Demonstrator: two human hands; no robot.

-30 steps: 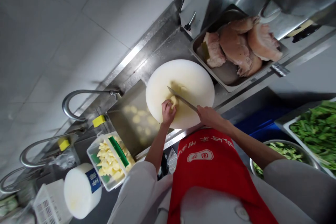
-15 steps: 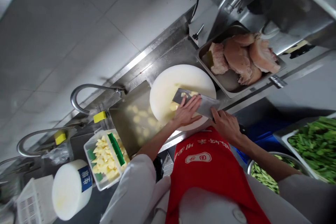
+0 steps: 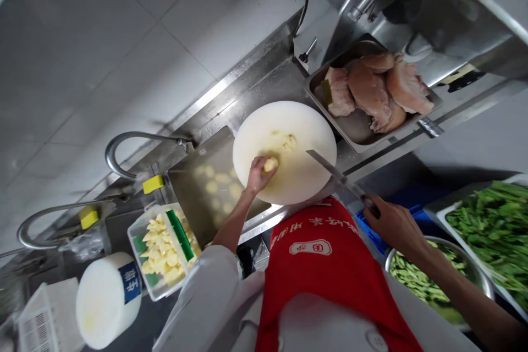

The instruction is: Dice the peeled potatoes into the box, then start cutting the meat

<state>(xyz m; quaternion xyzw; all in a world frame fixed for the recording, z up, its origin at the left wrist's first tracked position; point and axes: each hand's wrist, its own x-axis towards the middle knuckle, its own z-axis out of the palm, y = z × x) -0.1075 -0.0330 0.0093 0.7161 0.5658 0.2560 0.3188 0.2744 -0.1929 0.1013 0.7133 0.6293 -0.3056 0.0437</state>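
Note:
On the round white cutting board (image 3: 307,121), my left hand (image 3: 259,176) has its fingers closed round a peeled potato (image 3: 270,164) near the board's left side. A few small potato scraps (image 3: 289,142) lie close by on the wet board. My right hand (image 3: 385,221) grips the handle of a cleaver (image 3: 330,169) off the board's right edge. The blade reaches over the board, turned nearly edge-on to me and apart from the potato. Several peeled potatoes (image 3: 223,177) rest in cloudy water in the sink (image 3: 187,176) to the left.
A clear container (image 3: 159,291) of cut potato chunks stands left of the sink, beside a white tub (image 3: 105,302). Behind the board on the right is a metal tray (image 3: 361,146) of raw meat. Greens (image 3: 493,236) and a bowl (image 3: 480,275) of sliced vegetables are at lower right.
My left hand has come off the flat cleaver blade and moved left, taking hold of a potato. My right hand has drawn the cleaver right and turned the blade up on edge.

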